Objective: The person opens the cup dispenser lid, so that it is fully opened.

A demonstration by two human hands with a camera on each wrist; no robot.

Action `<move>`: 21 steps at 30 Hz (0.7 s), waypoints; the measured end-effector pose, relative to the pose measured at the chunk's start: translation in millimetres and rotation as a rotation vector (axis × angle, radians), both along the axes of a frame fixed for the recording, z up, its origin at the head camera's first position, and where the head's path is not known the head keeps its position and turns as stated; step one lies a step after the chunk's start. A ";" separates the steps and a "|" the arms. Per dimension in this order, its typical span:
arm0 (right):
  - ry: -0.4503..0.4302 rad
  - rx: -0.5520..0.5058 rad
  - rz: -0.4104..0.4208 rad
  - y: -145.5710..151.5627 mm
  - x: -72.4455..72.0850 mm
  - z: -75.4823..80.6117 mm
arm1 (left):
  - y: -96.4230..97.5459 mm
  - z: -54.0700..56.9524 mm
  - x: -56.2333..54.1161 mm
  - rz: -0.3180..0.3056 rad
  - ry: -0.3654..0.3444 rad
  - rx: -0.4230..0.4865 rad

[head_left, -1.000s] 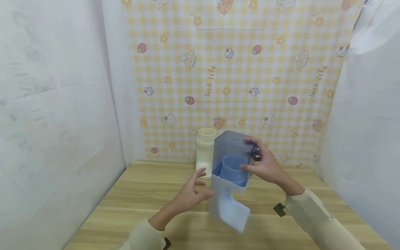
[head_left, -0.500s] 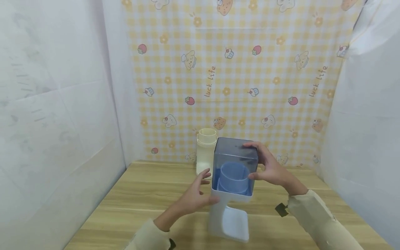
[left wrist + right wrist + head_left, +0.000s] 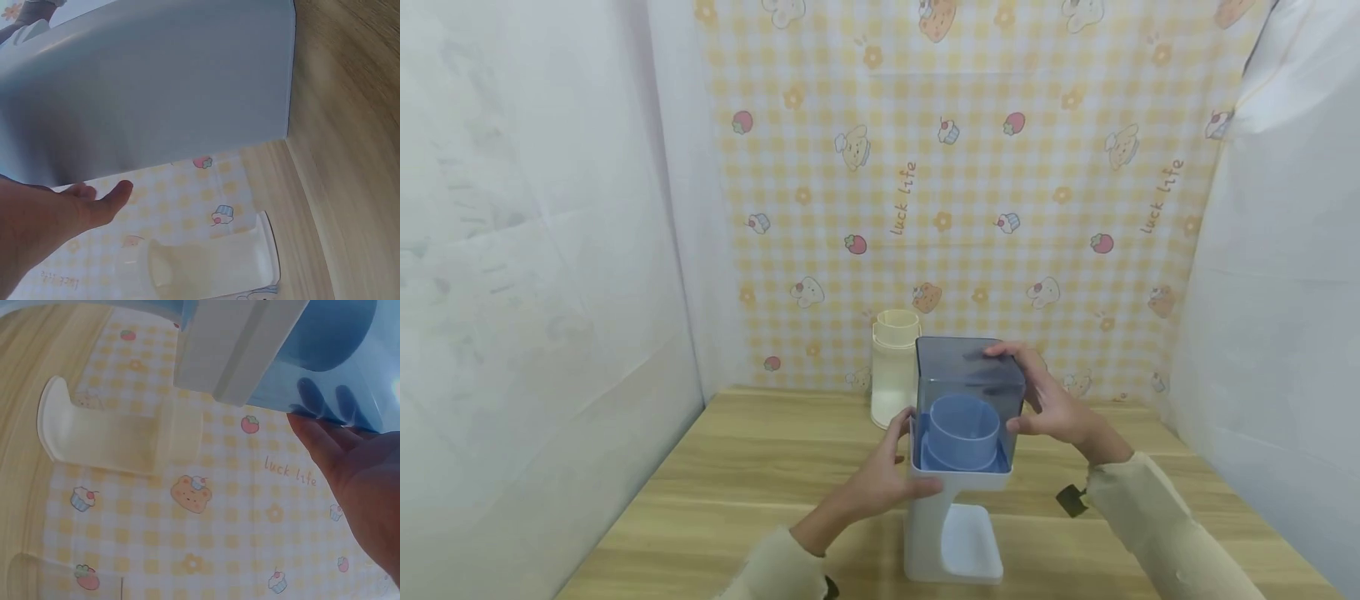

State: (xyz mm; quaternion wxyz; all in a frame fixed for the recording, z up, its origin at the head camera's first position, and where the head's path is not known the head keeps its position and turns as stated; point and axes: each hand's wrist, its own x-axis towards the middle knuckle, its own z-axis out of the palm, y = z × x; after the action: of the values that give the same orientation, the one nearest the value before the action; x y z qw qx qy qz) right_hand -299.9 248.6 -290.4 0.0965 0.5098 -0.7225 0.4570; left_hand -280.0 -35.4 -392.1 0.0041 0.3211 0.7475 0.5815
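In the head view a white dispenser (image 3: 927, 533) stands upright at the front middle of the table, its tray-like base facing right. A smoky see-through box-shaped cover (image 3: 955, 360) sits on its top, with a blue round collar (image 3: 962, 454) inside. My right hand (image 3: 1054, 412) grips the cover's right side, fingers over the top corner and thumb at the front edge. On the left, my left hand (image 3: 880, 483) holds the dispenser just below the cover, thumb across the front. Its fingers (image 3: 115, 201) reach along the back of the white body in the left wrist view.
A cream cylindrical dispenser (image 3: 892, 379) stands behind, near the table's back edge. In the right wrist view a clear plastic piece (image 3: 62, 578) shows on the table. A yellow checked cloth (image 3: 940, 167) hangs behind the wooden table (image 3: 760, 467), with white sheets at both sides.
The white dispenser has gone from tilted to upright and come down, its base now on the table. My left hand has moved right and closed onto its side; my right hand has lowered slightly.
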 end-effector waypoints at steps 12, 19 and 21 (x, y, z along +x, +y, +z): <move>0.034 -0.064 -0.194 -18.2 9.0 -9.7 | 6.6 -4.8 -1.8 0.002 0.009 0.057; 0.064 -0.108 -0.226 -19.3 9.4 -12.7 | 10.2 -1.4 -3.7 0.028 0.035 0.058; 0.052 -0.128 -0.219 -19.8 9.9 -13.5 | 11.4 -1.4 -4.8 0.027 0.044 0.063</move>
State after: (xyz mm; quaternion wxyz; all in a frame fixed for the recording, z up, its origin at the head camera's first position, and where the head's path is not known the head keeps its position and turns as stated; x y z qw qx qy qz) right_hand -290.1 228.8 -303.9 0.1970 0.4322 -0.7405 0.4754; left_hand -284.8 -24.0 -393.5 -0.0301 0.3237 0.7331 0.5975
